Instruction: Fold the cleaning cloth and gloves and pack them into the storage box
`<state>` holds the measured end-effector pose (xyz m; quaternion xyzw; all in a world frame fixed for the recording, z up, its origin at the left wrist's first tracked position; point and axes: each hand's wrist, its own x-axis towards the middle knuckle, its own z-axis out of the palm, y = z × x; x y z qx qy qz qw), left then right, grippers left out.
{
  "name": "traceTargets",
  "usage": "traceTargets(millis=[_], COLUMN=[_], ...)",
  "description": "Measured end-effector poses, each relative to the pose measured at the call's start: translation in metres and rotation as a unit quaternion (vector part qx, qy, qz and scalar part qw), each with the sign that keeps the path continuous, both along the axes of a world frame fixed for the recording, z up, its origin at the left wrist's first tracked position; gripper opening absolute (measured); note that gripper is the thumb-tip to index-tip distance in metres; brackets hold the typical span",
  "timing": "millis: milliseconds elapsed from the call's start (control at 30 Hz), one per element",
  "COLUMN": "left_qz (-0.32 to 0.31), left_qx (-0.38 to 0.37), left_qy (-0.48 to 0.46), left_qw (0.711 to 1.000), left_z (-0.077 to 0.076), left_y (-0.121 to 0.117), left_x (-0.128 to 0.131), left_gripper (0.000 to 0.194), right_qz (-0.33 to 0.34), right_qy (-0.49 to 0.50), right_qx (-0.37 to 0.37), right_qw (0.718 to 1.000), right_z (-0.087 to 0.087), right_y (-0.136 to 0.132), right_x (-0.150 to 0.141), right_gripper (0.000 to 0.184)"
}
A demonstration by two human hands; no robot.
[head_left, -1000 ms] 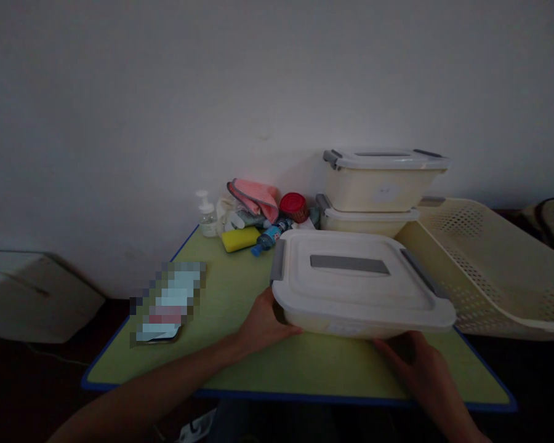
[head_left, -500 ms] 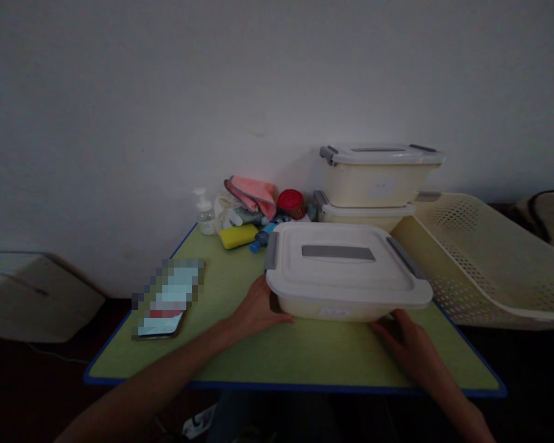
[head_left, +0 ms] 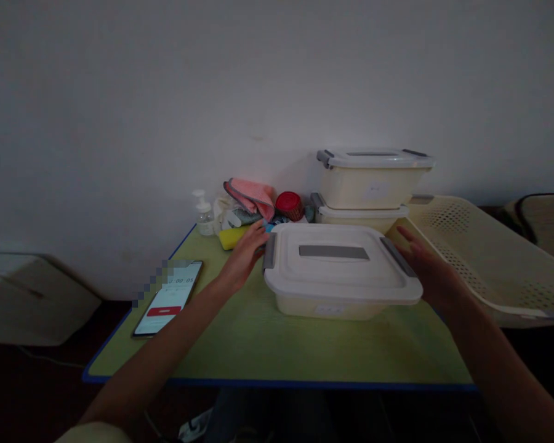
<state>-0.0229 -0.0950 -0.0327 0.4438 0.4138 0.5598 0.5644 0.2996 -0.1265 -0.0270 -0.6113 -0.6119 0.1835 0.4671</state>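
Note:
A white lidded storage box (head_left: 339,271) with grey clasps and a grey handle strip rests on the green table (head_left: 258,344). My left hand (head_left: 247,255) sits beside the box's left grey clasp, fingers stretched out, holding nothing. My right hand (head_left: 427,264) hovers at the box's right clasp with its fingers spread. Neither hand grips the box.
Two more lidded boxes (head_left: 372,184) are stacked behind, against the wall. A perforated cream basket (head_left: 480,258) leans at the right. A phone (head_left: 168,298) lies at the left. At the back are a pump bottle (head_left: 204,213), a yellow sponge (head_left: 233,237), pink cloth (head_left: 253,195) and a red lid (head_left: 290,205).
The box has been set down on the table. Both hands left its underside and rose to the clasps at its left and right ends.

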Motion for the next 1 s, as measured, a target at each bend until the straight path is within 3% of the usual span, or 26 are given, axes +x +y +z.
traceTargets(millis=[133, 200, 600, 800, 1000], left_qz=[-0.028, -0.032, -0.042, -0.036, -0.044], left_qx=[0.011, -0.008, -0.009, -0.016, -0.004], left_qy=[0.037, 0.028, -0.01, -0.018, 0.009], left_qw=[0.999, 0.999, 0.999, 0.999, 0.999], left_z=[0.004, 0.001, -0.003, -0.005, -0.006], left_y=[-0.002, -0.002, -0.007, -0.007, -0.007], left_x=[0.02, 0.022, 0.021, 0.021, 0.019], left_gripper=[0.07, 0.068, 0.063, 0.065, 0.066], right_qz=[0.057, 0.063, 0.126, 0.116, 0.103], right_qy=[0.174, 0.21, 0.284, 0.31, 0.282], right_qx=[-0.135, -0.156, -0.134, -0.125, -0.126], right_qw=[0.974, 0.963, 0.941, 0.935, 0.946], right_z=[0.01, 0.009, -0.002, -0.011, -0.01], right_y=[0.012, 0.014, 0.011, 0.015, 0.011], right_x=[-0.012, -0.013, -0.011, -0.006, -0.011], right_gripper=[0.077, 0.081, 0.073, 0.059, 0.065])
